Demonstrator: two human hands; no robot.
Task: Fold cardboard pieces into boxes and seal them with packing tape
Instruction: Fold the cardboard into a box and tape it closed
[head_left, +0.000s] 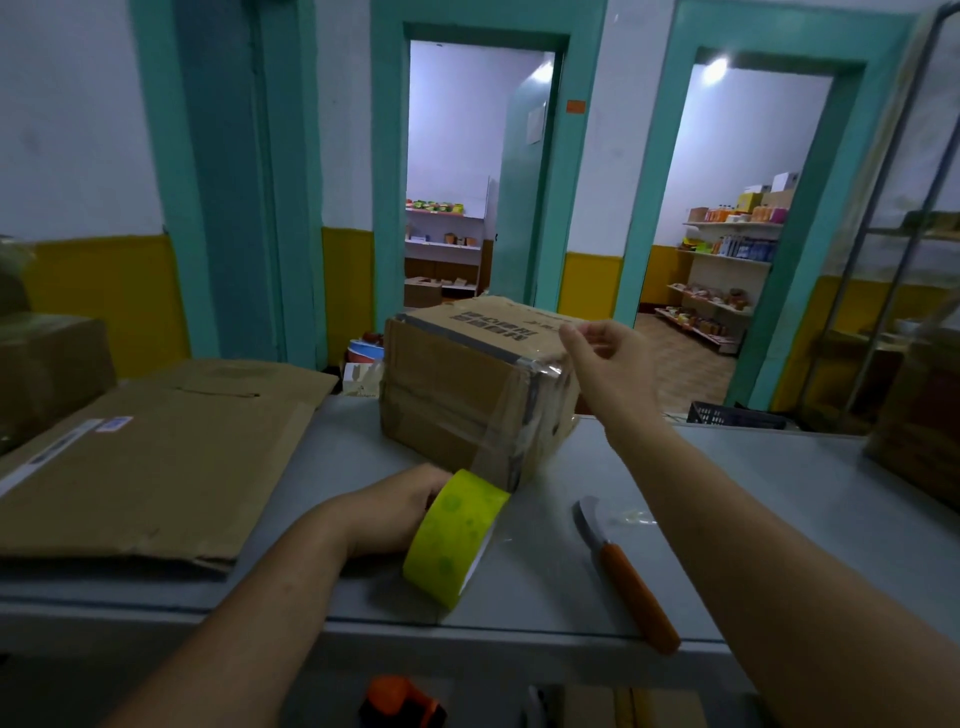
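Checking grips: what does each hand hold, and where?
Left hand grips the tape roll by its rim; right hand pinches the tape strip atop the box.

Left hand (395, 512) low, gripping tape roll (452, 535); right hand (610, 358) outstretched, raised, pinching tape strip (524, 410).

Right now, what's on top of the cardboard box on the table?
Black print and clear tape, which the right hand seems to pinch at the top right edge of the cardboard box. The hand covers that corner; the closed flaps hide the inside.
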